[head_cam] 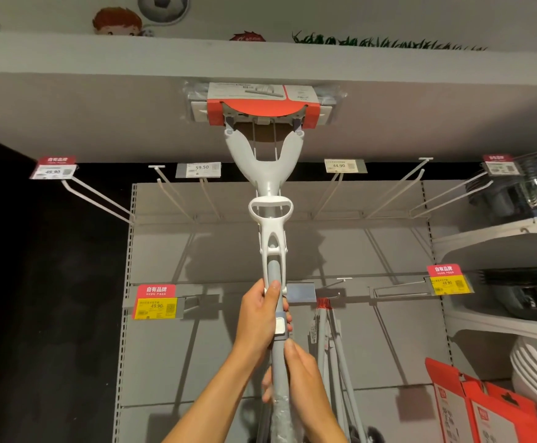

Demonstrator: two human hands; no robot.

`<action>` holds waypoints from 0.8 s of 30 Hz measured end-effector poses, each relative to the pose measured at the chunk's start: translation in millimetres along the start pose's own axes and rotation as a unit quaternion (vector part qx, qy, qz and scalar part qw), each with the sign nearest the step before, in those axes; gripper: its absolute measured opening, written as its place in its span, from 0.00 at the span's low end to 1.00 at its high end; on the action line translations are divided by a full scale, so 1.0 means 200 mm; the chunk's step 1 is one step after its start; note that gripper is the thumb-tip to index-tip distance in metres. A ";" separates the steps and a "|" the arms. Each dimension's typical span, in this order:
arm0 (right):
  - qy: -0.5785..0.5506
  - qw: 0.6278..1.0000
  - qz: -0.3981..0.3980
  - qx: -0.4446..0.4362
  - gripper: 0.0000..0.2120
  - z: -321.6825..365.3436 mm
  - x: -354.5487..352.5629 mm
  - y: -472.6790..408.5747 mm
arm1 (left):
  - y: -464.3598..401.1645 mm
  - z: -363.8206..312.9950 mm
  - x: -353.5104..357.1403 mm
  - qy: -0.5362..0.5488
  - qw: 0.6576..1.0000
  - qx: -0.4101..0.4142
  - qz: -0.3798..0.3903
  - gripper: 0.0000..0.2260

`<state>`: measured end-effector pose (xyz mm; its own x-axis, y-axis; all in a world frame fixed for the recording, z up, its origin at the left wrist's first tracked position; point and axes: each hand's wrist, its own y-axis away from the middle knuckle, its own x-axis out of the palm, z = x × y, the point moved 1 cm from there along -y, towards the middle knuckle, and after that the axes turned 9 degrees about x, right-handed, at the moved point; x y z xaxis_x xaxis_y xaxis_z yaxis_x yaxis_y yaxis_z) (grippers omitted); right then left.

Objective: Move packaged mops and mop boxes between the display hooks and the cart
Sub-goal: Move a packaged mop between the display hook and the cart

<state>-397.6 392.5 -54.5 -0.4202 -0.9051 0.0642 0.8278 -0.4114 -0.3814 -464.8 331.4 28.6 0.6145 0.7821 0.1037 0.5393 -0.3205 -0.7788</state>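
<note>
I hold a packaged sponge mop [268, 193] upright in front of the display, its grey pole running up the middle of the view. Its head, wrapped in red and white card [262, 103], reaches up against the grey soffit. My left hand [259, 318] grips the pole just below the white wringer handle. My right hand [299, 375] grips the pole lower down. Bare white display hooks [177, 195] stick out of the back panel on both sides of the mop. Another mop [327, 340] hangs from a lower hook right of my hands.
Price tags [198, 170] sit on the hook ends, and a yellow one [156, 303] is at lower left. Red mop boxes [481, 407] stand at lower right. White shelves with black bowls [523, 282] and white plates [535, 378] fill the right side. The left is dark.
</note>
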 end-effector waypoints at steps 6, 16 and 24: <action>-0.009 0.993 -0.100 -0.066 0.23 0.19 -0.07 -0.13 | 0.01 -0.04 -0.02 -0.047 0.998 0.025 -0.015 0.11; 0.016 0.992 -0.012 -0.122 0.14 0.65 0.00 -0.30 | 0.04 -0.07 0.01 -0.044 0.999 0.021 -0.009 0.12; 0.035 0.989 -0.009 -0.144 0.11 0.70 0.07 -0.26 | 0.09 -0.08 -0.05 -0.038 0.999 0.038 -0.005 0.13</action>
<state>-394.1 386.2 96.0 -0.4665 -0.8844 0.0136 0.6838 -0.3704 -0.6286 -451.2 309.5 24.5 0.5626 0.8241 0.0659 0.4974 -0.2738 -0.8232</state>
